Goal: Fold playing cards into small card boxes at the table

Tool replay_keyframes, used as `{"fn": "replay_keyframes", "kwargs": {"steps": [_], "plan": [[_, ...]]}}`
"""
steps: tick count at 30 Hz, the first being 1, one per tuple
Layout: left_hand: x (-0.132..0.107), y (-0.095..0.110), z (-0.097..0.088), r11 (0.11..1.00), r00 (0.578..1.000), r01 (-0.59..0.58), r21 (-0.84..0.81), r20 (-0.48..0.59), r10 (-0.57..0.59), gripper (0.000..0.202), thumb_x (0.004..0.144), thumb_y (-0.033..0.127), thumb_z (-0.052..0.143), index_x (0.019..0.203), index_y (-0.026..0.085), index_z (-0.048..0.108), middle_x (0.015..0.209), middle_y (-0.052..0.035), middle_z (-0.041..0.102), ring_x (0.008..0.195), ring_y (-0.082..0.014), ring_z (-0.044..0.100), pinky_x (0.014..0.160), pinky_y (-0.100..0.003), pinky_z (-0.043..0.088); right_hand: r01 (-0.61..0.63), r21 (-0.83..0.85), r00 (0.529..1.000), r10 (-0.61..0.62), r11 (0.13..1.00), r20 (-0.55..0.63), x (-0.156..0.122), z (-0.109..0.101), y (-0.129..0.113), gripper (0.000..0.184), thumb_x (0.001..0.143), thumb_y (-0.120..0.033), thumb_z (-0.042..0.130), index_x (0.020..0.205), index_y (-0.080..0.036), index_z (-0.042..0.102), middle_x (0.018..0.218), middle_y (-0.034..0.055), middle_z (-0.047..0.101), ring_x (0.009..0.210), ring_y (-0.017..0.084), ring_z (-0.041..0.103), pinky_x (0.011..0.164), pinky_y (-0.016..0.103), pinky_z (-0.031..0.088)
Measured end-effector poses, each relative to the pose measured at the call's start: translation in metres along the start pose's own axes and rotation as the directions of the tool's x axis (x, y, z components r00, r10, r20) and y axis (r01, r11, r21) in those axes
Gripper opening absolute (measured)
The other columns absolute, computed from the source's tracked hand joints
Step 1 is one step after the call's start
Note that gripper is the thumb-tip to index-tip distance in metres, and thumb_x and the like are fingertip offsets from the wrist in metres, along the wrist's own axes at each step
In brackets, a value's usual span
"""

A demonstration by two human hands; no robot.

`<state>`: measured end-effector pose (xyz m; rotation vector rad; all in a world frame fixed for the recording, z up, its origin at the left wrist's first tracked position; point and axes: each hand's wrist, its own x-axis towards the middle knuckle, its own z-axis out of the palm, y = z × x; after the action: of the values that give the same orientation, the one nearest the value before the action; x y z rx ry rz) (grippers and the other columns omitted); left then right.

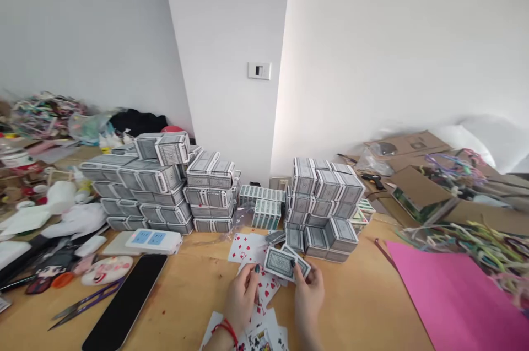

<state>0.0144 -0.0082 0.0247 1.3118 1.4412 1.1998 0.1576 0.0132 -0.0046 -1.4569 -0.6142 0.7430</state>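
Cluttered wooden table against white walls, seemingly a corner.

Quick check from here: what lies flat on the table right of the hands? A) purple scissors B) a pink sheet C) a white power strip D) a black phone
B: the pink sheet lies to the right of the right hand, while the phone, scissors and power strip all lie to the left of the left hand.
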Motion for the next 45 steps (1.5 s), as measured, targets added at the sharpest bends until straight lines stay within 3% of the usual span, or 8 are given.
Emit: {"fn": "replay_keyframes", "kwargs": {"steps": [3, 6, 10, 16, 27, 34, 41, 45], "plan": [[-0.001, 0.0, -0.001, 0.995, 1.0, 0.001, -0.095, -0.001, -0.001, 0.039, 0.075, 0.047, 0.046, 0.098, 0.017, 0.053, 0.055, 0.0046, 0.049, 0.041, -0.0109, 0.045, 0.044, -0.022, 0.039, 0.02, 0.029, 0.999, -0.021, 0.999, 0.034, -0.003, 0.006, 0.001, 0.049, 0.06, -0.051, 0.062, 0.094, -0.016, 0.055, 0.088, 0.0057, 0.064, 0.077, 0.021, 0.06, 0.062, 0.027, 0.048], [0.001, -0.006, -0.003, 0.986, 0.998, 0.037, -0.165, -0.036, -0.044, 0.049, 0.073, 0.05, 0.049, 0.11, 0.018, 0.045, 0.064, 0.0019, 0.056, 0.04, -0.0107, 0.045, 0.04, -0.023, 0.038, 0.022, 0.087, 0.965, -0.044, 0.996, 0.259, -0.013, 0.013, 0.001, 0.042, 0.061, -0.052, 0.061, 0.084, -0.017, 0.059, 0.077, 0.0041, 0.065, 0.067, 0.019, 0.061, 0.054, 0.025, 0.049], [0.006, -0.016, -0.006, 0.984, 0.994, 0.041, -0.175, -0.097, -0.059, 0.04, 0.066, 0.057, 0.054, 0.071, 0.017, 0.055, 0.051, 0.0032, 0.052, 0.041, -0.0109, 0.045, 0.039, -0.021, 0.036, -0.107, 0.104, 0.892, 0.049, 0.989, 0.45, -0.026, 0.021, -0.001, 0.04, 0.058, -0.052, 0.065, 0.08, -0.018, 0.06, 0.064, 0.0015, 0.062, 0.044, 0.015, 0.055, 0.034, 0.023, 0.043], [0.007, -0.015, -0.012, 0.924, 0.98, 0.146, -0.352, -0.075, -0.183, 0.045, 0.063, 0.063, 0.053, 0.067, 0.018, 0.049, 0.036, 0.0075, 0.043, 0.028, -0.0085, 0.036, 0.03, -0.02, 0.029, -0.289, 0.143, 0.758, 0.136, 0.947, 0.638, -0.028, 0.022, -0.003, 0.042, 0.061, -0.045, 0.067, 0.09, -0.017, 0.056, 0.057, -0.0013, 0.057, 0.035, 0.012, 0.051, 0.025, 0.019, 0.039], [0.011, -0.02, -0.009, 0.93, 0.984, 0.172, -0.326, 0.02, -0.175, 0.039, 0.064, 0.054, 0.056, 0.075, 0.019, 0.044, 0.049, 0.004, 0.057, 0.036, -0.0149, 0.054, 0.036, -0.024, 0.04, -0.284, 0.293, 0.799, 0.056, 0.913, 0.598, -0.033, 0.012, -0.011, 0.036, 0.065, -0.041, 0.067, 0.089, -0.016, 0.054, 0.061, -0.0011, 0.057, 0.044, 0.013, 0.054, 0.035, 0.022, 0.044], [0.003, -0.014, -0.006, 0.986, 0.992, 0.095, -0.136, 0.095, -0.083, 0.054, 0.07, 0.051, 0.05, 0.11, 0.017, 0.042, 0.053, 0.0028, 0.06, 0.037, -0.0151, 0.053, 0.04, -0.025, 0.04, -0.212, 0.275, 0.797, 0.003, 0.938, 0.603, -0.036, 0.014, -0.012, 0.032, 0.069, -0.042, 0.063, 0.084, -0.015, 0.056, 0.06, -0.0008, 0.058, 0.047, 0.011, 0.053, 0.045, 0.022, 0.044], [0.0, -0.014, -0.007, 0.996, 0.986, 0.051, -0.077, 0.162, -0.038, 0.035, 0.07, 0.05, 0.053, 0.079, 0.017, 0.055, 0.051, 0.0005, 0.057, 0.045, -0.0154, 0.053, 0.044, -0.024, 0.039, -0.261, 0.274, 0.818, 0.061, 0.926, 0.572, -0.04, 0.012, -0.007, 0.035, 0.064, -0.045, 0.066, 0.082, -0.017, 0.054, 0.058, -0.002, 0.058, 0.04, 0.012, 0.051, 0.039, 0.024, 0.044], [0.002, -0.009, -0.013, 0.985, 0.999, 0.053, -0.164, 0.0, -0.053, 0.041, 0.071, 0.056, 0.047, 0.054, 0.018, 0.049, 0.045, 0.003, 0.047, 0.043, -0.0126, 0.045, 0.044, -0.023, 0.036, -0.263, 0.224, 0.835, 0.105, 0.938, 0.54, -0.038, 0.011, -0.005, 0.034, 0.059, -0.044, 0.07, 0.071, -0.015, 0.056, 0.057, -0.0004, 0.058, 0.044, 0.014, 0.054, 0.038, 0.025, 0.046]]}}
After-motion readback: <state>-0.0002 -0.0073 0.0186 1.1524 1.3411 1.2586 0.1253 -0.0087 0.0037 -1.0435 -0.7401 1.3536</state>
